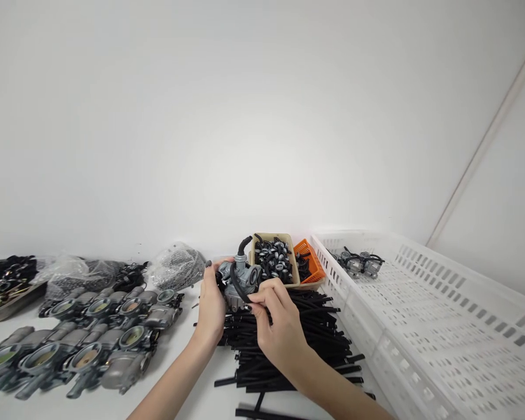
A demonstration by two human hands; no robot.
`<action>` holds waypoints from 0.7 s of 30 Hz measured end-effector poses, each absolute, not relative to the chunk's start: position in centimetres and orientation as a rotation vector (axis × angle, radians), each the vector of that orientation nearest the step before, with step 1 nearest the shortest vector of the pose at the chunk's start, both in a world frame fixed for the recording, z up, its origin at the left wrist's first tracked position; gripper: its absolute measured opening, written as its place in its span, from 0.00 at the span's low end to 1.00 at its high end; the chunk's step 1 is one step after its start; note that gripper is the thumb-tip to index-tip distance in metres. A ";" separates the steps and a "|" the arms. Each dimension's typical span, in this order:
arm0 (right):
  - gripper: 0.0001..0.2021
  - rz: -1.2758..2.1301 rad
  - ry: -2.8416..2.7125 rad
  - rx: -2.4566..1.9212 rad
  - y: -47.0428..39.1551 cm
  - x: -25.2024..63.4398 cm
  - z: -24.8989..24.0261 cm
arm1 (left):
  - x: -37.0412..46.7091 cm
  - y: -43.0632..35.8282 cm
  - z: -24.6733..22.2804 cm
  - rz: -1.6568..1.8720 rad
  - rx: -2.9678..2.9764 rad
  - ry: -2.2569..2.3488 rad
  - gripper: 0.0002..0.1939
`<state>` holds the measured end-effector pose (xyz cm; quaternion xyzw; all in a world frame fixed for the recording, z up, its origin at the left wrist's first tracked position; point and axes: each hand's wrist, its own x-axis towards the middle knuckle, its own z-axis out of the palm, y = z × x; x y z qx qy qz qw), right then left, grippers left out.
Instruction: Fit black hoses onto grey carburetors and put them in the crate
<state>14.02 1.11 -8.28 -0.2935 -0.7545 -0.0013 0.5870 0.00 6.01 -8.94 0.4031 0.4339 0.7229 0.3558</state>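
Within left hand (212, 303), carburetor (245, 274), long axis near upright, neck (241, 258) up

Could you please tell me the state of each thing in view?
Carburetor: held up
Black hose: bent
Left hand: gripping the carburetor
Right hand: pinching the black hose
Cream bin: filled with small parts
Orange basket: tilted
Black tubes: heaped
White crate: open-topped
Plastic bag: bulging

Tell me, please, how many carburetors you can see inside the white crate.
2: the left carburetor and the right carburetor, side by side near the far end of the white crate. Others may be hidden.
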 end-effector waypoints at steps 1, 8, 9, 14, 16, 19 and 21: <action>0.12 0.031 -1.757 -0.683 1.3 14.1 -8.3 | 0.0 5.9 -8.9 1.871 1.048 1.128 0.30; 0.13 0.252 -1.765 -0.887 2.7 14.9 -8.5 | 0.0 5.6 -8.7 1.902 1.121 1.200 0.29; 0.12 0.345 -1.751 -0.920 2.7 15.0 -8.4 | -0.1 5.5 -8.6 1.900 1.138 1.209 0.29; 0.36 1.018 -1.551 -0.850 2.1 15.2 -7.4 | -0.2 4.7 -7.8 1.832 1.245 1.233 0.29; 0.46 1.226 -1.380 -0.739 2.0 14.9 -7.2 | 0.0 4.2 -7.4 1.787 1.294 1.220 0.29; 0.41 1.283 -1.323 -0.688 2.2 14.6 -7.3 | 0.3 3.6 -7.0 1.744 1.332 1.189 0.29; 0.34 1.248 -1.406 -0.681 2.3 14.6 -7.4 | 0.4 3.4 -6.9 1.738 1.322 1.180 0.28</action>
